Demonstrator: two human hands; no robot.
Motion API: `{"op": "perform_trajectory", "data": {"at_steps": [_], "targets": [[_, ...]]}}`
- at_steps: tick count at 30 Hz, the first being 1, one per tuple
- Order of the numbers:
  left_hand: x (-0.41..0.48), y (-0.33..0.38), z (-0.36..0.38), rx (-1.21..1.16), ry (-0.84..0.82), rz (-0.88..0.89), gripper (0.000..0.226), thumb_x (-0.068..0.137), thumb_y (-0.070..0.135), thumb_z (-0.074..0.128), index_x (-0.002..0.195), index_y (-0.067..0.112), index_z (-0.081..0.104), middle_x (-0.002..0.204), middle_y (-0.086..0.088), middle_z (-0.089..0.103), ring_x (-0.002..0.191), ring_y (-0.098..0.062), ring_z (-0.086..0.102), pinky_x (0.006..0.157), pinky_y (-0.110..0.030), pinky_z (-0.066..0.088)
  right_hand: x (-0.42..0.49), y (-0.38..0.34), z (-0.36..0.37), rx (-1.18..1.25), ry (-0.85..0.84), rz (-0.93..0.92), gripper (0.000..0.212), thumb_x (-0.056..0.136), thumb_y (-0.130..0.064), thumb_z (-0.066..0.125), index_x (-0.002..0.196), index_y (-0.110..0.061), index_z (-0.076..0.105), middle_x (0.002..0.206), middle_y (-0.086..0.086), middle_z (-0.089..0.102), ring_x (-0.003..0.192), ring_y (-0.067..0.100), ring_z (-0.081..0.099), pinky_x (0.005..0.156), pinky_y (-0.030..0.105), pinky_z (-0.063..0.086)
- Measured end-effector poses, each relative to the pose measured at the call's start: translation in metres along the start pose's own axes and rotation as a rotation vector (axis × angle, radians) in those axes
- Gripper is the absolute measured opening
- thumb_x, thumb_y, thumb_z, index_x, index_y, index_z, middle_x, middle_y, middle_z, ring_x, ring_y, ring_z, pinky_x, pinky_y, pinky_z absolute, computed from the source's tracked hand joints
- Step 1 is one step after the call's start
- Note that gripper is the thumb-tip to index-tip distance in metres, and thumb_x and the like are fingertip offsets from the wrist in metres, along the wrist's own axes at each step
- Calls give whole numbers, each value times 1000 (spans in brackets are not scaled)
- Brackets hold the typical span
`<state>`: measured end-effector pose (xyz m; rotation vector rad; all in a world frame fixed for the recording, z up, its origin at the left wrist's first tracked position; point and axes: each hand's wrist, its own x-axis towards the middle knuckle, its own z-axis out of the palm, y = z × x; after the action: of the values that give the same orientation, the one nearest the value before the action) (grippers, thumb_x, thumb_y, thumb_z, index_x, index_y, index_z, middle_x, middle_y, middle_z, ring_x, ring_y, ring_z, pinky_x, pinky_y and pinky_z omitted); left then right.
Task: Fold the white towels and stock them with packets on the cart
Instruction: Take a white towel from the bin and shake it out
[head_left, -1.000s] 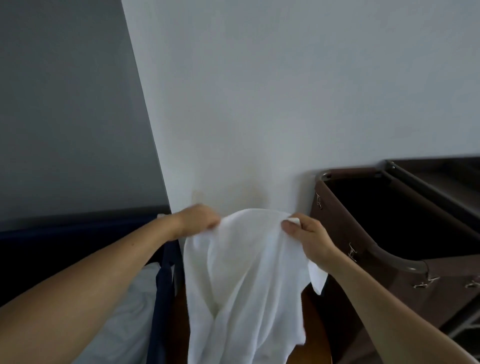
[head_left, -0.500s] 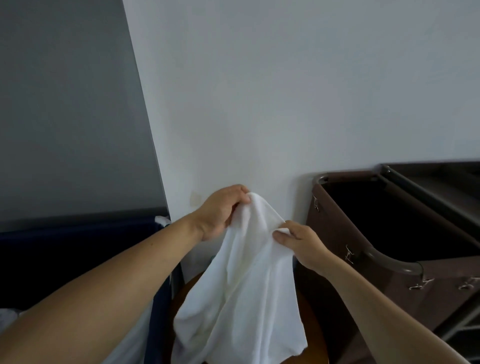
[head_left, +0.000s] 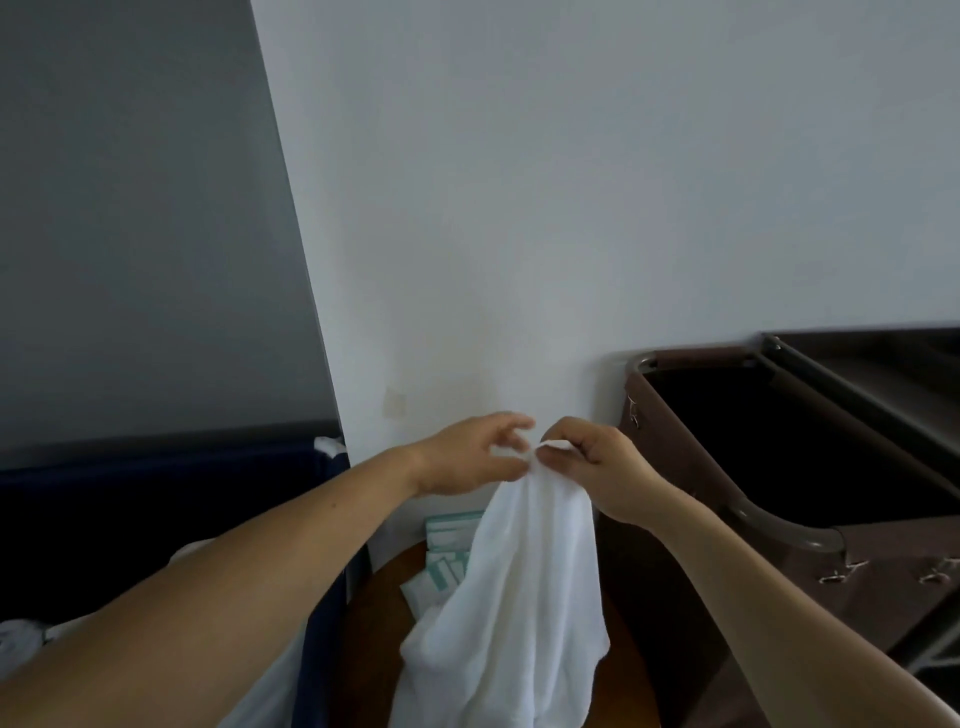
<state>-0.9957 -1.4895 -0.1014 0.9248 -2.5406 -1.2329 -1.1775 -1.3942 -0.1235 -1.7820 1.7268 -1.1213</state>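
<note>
A white towel (head_left: 524, 587) hangs in front of me, bunched at its top edge. My left hand (head_left: 467, 457) and my right hand (head_left: 597, 462) meet at that top edge, and both pinch the cloth between thumb and fingers. The towel's lower part drapes over a round brown table (head_left: 374, 649). White and green packets (head_left: 441, 551) lie on that table behind the towel, partly hidden by it. The brown cart (head_left: 779, 467) stands to the right, its dark bin open at the top.
A dark blue fabric bin (head_left: 156, 499) with white linen (head_left: 21, 639) in it stands at the left. A white wall runs straight ahead, close behind the table. A dark shelf of the cart (head_left: 883, 374) shows at the far right.
My hands have come together at the towel's top edge, where they were spread apart before. The towel now hangs narrower, and the packets on the table have come into view.
</note>
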Motion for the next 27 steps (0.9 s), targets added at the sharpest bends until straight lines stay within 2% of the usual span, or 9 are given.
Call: {"op": "perform_trajectory", "data": {"at_steps": [3,6,8,10,13,15,17,22,27], "targets": [[0,-1,2,-69,-49,-20,21,98,22,59,115,13,68,110,-5,71,102,-18,66,97,-37,51,-1,-3,-1,2,6,-16,11,93,-20,67,83,-17,67,81,8,66,72,14,58,67,32,48],[-3,-3,5,-221,-17,-81,13,98,17,57,99,8,67,98,-9,69,90,-20,67,85,-35,56,-5,-4,-2,115,47,1,15,90,-17,70,82,-30,71,84,-7,69,73,6,62,68,25,51],[-3,-2,6,-355,113,-112,14,97,11,51,87,9,61,89,-10,63,83,-23,63,82,-43,57,-6,-3,-2,149,107,-10,23,86,-14,74,80,-36,73,91,-12,65,73,0,59,68,14,46],[0,-1,6,-567,257,-130,16,95,5,47,80,8,54,87,-15,56,81,-29,59,85,-53,55,-6,-4,-4,186,187,21,29,82,-13,78,76,-42,76,85,-10,60,70,2,57,67,17,46],[2,-1,13,-701,305,-127,14,92,-2,44,85,5,53,88,-15,54,82,-29,56,83,-50,56,-6,-11,-8,376,166,101,22,79,-7,79,75,-28,79,75,-7,72,70,8,66,73,29,55],[0,2,21,-707,280,-104,14,92,-4,44,88,4,54,83,-13,53,76,-27,53,69,-39,55,-4,-17,-9,407,127,93,18,80,-6,77,75,-22,78,83,6,76,76,20,68,81,41,58],[-1,4,26,-685,293,-87,18,92,-5,44,81,8,52,74,-10,49,66,-20,48,57,-29,45,-2,-19,-9,382,94,63,12,83,-8,76,79,-19,79,89,12,76,80,24,66,84,43,56],[-1,-1,26,-516,296,0,16,93,-2,49,86,9,58,83,-10,56,76,-21,51,68,-34,44,0,-22,-10,335,-44,35,12,90,-11,69,96,-3,76,90,20,73,73,18,65,73,31,56],[-5,-4,30,-394,243,43,7,91,-2,50,89,-3,56,81,-9,56,74,-19,51,66,-34,44,6,-30,-6,329,18,44,16,81,-4,77,96,-9,72,68,-3,69,60,6,62,62,18,51]]}}
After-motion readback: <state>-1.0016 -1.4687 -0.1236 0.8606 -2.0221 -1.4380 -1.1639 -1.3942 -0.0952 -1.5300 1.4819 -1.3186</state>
